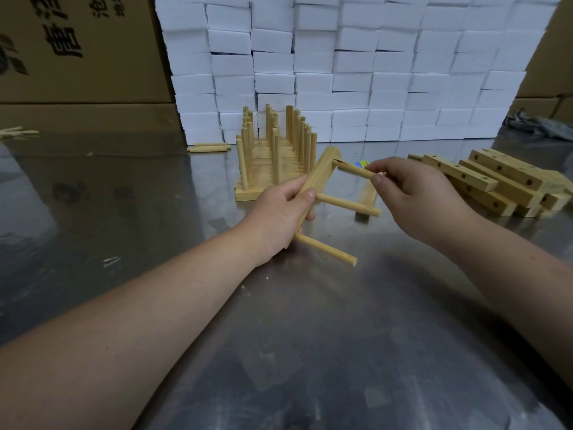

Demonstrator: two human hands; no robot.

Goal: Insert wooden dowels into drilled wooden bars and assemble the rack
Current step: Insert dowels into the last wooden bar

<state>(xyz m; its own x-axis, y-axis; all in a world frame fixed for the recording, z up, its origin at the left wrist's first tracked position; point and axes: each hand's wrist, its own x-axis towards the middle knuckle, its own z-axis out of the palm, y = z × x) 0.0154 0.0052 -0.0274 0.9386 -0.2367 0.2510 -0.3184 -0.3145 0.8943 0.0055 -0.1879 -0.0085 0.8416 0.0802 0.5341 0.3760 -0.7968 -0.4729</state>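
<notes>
The left hand [279, 218] grips a pale square-section wooden bar [322, 169] over the shiny steel bench [310, 336], long axis running 7 to 1 o'clock. The right hand [412, 197] pinches a smooth round wooden dowel [353, 169] jutting from the bar toward 4 o'clock.

Room over the near table [310, 352]; assembled rack [273, 156] ahead, bar pile [502, 181] right obstruct

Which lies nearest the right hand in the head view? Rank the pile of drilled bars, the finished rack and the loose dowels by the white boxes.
1. Pile of drilled bars, just right of the right hand.
2. Finished rack, behind and left.
3. Loose dowels, farthest left.
</notes>
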